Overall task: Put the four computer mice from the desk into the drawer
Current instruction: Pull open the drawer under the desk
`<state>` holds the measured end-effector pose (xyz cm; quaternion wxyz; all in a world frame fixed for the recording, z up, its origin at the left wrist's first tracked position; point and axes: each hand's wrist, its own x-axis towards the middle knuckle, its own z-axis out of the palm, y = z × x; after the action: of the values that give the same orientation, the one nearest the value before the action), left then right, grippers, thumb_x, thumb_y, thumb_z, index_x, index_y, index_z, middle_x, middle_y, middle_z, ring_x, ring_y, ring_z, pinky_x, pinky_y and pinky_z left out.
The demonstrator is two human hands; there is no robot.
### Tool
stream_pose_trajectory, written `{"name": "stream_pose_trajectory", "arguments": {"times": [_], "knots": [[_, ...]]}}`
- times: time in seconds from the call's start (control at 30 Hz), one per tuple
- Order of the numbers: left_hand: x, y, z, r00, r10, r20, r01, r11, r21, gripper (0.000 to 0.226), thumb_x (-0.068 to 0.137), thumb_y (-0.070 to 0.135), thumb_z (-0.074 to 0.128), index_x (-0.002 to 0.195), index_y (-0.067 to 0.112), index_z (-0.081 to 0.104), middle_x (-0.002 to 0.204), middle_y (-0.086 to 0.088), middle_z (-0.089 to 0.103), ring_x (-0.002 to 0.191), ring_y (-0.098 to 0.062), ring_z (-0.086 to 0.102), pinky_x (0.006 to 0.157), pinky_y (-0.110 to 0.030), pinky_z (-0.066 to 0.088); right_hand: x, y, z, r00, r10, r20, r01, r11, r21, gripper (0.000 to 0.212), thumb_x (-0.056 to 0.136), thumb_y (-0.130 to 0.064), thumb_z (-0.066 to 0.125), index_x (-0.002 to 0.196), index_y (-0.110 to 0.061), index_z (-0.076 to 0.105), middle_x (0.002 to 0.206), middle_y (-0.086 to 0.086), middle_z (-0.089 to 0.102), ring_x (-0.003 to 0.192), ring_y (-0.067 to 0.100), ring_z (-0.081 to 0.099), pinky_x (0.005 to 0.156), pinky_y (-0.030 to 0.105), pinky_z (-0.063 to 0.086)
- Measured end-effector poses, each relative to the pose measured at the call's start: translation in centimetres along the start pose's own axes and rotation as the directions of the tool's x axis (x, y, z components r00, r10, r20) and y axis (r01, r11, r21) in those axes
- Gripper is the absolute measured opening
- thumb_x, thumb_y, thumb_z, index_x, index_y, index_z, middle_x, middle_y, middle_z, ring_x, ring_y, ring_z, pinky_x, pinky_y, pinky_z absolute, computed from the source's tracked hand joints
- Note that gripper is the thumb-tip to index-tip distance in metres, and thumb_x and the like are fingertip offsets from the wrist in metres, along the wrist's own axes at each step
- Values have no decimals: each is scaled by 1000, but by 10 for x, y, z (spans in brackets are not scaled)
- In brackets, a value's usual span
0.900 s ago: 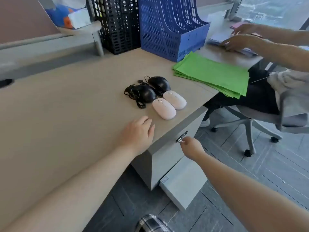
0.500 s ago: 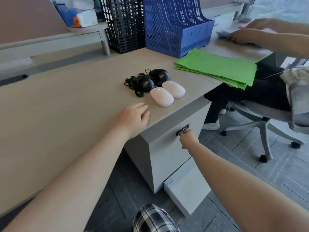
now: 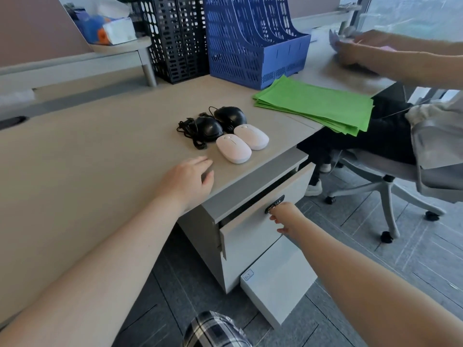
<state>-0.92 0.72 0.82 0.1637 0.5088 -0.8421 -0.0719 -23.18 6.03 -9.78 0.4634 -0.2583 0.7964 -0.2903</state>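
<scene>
Two white mice (image 3: 233,149) (image 3: 251,136) lie side by side near the desk's right corner. Behind them sit two black corded mice (image 3: 209,129) (image 3: 230,115) with tangled cables. My left hand (image 3: 187,180) rests flat on the desk (image 3: 87,151), fingers apart, just short of the nearer white mouse. Below the desk edge, the grey drawer (image 3: 250,234) is pulled out a little, showing a dark gap at its top. My right hand (image 3: 285,216) grips the drawer's black handle (image 3: 274,204).
Green folders (image 3: 315,106) lie at the desk's right end. Blue (image 3: 253,41) and black (image 3: 175,38) file racks stand at the back. Another person sits on a wheeled chair (image 3: 390,184) to the right, hands on the neighbouring desk. A white box (image 3: 278,279) lies on the floor under the drawer.
The drawer was shut before and now stands slightly out, pulled by my right hand. My left hand stays in place on the desk.
</scene>
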Motion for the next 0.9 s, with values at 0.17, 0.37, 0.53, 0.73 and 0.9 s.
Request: {"name": "stream_pose_trajectory", "arguments": {"times": [0.17, 0.37, 0.53, 0.73, 0.9], "knots": [[-6, 4, -1, 999, -14, 32, 14, 1000, -6, 42, 100, 23, 42, 140, 15, 50, 152, 0, 42, 140, -17, 36, 113, -32, 29, -12, 4, -20, 716, -656, -238, 444, 692, -569, 33, 97, -20, 41, 126, -12, 55, 134, 4, 54, 136, 24, 37, 105, 41, 41], [-18, 13, 0, 994, -61, 92, 60, 998, 16, 46, 103, 27, 35, 146, 11, 39, 157, -1, 32, 145, -14, 27, 116, -31, 24, -19, -15, -21, 827, -561, 28, 342, 463, -818, 39, 101, -34, 33, 81, -14, 59, 78, 3, 58, 92, 25, 61, 81, 35, 51], [-28, 19, 1, 991, -65, 117, 59, 997, 53, 48, 104, 26, 31, 149, 7, 33, 159, -5, 27, 147, -15, 23, 117, -28, 19, -37, -14, -38, 877, -474, 73, 299, 422, -856, 39, 102, -26, 34, 101, -8, 69, 94, 7, 66, 100, 28, 64, 75, 33, 51], [-34, 27, -6, 971, -102, 215, 81, 991, 104, 52, 104, 33, 30, 150, 10, 29, 161, -3, 22, 148, -16, 20, 117, -34, 22, -55, 13, -68, 908, -418, 35, 202, 362, -910, 29, 93, -19, 41, 66, -12, 52, 63, -3, 45, 73, 24, 52, 60, 28, 42], [-42, 30, -9, 962, -122, 243, 87, 985, 148, 55, 103, 38, 29, 151, 12, 28, 161, 0, 20, 147, -19, 22, 116, -39, 26, -75, 40, -94, 940, -342, -6, 130, 373, -919, 25, 90, -20, 43, 68, -13, 52, 65, -3, 47, 73, 24, 53, 62, 28, 43]]}}
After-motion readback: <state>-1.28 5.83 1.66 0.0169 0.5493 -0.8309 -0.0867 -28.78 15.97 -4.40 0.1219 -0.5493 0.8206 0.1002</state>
